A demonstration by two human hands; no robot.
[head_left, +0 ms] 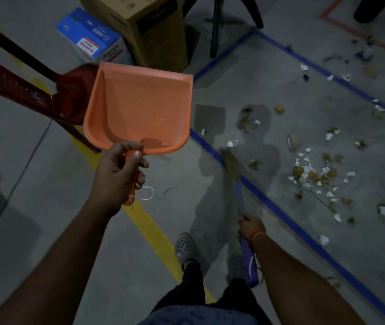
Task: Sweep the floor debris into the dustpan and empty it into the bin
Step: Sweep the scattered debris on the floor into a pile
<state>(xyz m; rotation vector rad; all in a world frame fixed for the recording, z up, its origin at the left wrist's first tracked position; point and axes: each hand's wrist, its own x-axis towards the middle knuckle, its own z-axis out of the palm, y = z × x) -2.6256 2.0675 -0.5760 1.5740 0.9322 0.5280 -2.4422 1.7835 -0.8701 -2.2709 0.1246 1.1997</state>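
My left hand (118, 170) grips the handle of an orange dustpan (140, 106), held up in the air with its empty pan facing me. My right hand (250, 227) grips the purple handle of a broom (240, 198). The broom's bristles (231, 163) point forward and down over the blue floor tape. Debris (313, 174), torn white paper and brown scraps, lies scattered on the grey floor to the right of the broom. No bin is in view.
A dark red plastic chair (15, 83) stands at the left behind the dustpan. A blue box (88, 36) and a tall cardboard box (149, 24) sit at the back. Black chair legs (217, 26) stand beyond them. Yellow tape (149, 226) and blue tape (299, 228) cross the floor. My feet (184, 247) are below.
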